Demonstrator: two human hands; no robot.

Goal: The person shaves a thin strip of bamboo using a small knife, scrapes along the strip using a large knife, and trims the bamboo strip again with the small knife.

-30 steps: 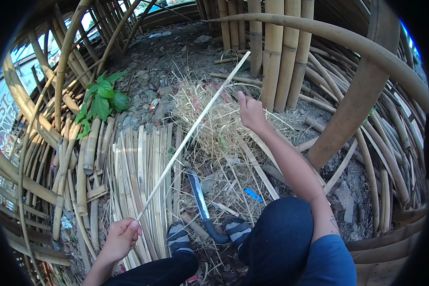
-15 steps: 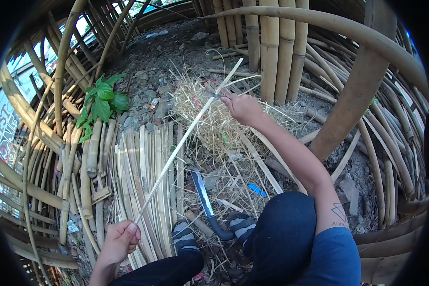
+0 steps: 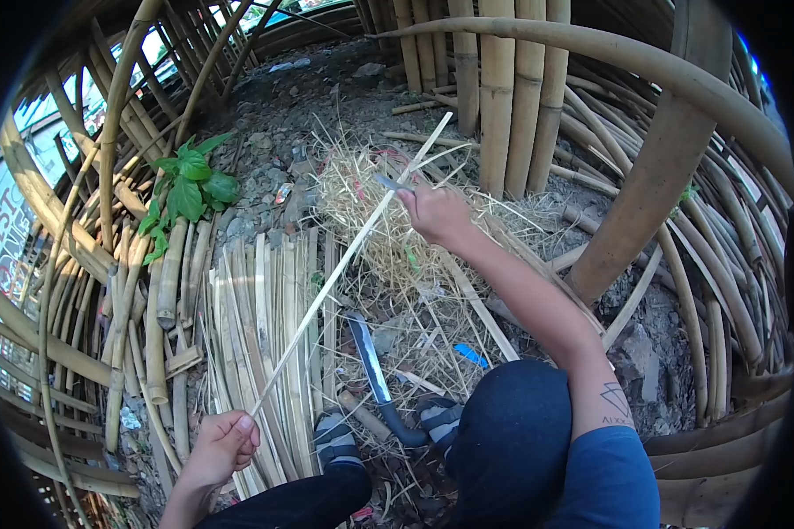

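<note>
A long pale bamboo strip (image 3: 331, 280) runs slantwise from the lower left to the upper middle. My left hand (image 3: 223, 448) is closed round its lower end. Near the far end, my right hand (image 3: 438, 212) grips a small knife (image 3: 391, 183), its short blade lying across the strip; the handle is hidden in my fist. Under that end sits a heap of thin bamboo shavings (image 3: 370, 198). Between my shoes, a large machete (image 3: 370, 360) with a dark curved handle lies on the ground.
Split bamboo slats (image 3: 247, 309) lie side by side at left of centre. Bamboo poles (image 3: 496, 106) stand upright behind the shavings, and a thick slanted post (image 3: 644, 176) rises at right. A green plant (image 3: 190, 181) grows at left; a blue scrap (image 3: 471, 354) lies near my knee.
My right hand and the knife have shifted a little down and left along the strip. The left hand stays at the lower end, and the view has moved slightly.
</note>
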